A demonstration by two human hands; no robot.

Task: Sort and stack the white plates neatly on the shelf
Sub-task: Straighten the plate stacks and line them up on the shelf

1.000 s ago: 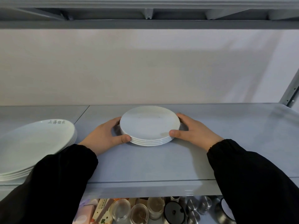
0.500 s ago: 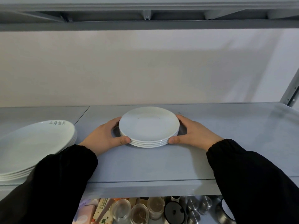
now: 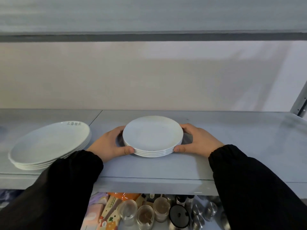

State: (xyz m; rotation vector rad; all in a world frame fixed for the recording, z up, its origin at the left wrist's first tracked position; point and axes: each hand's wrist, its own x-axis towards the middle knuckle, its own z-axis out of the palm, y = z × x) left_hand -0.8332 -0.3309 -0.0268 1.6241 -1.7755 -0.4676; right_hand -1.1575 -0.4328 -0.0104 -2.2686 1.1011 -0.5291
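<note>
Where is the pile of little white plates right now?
In the head view, the small plate stack sits mid-way along the grey shelf, held between the left hand and right hand, just right of the big plate stack.

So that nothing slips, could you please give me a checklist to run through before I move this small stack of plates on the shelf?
1. Left hand grips the small plate stack at its left rim: ok.
2. Right hand grips its right rim: ok.
3. Plates in that stack sit evenly nested, rims aligned: ok.
4. Stack level, not tilted: ok.
5. Large plate stack stands apart on the left, with the left hand between the two: ok.
6. Stack's underside touching the shelf: cannot tell, it is hidden.
</note>
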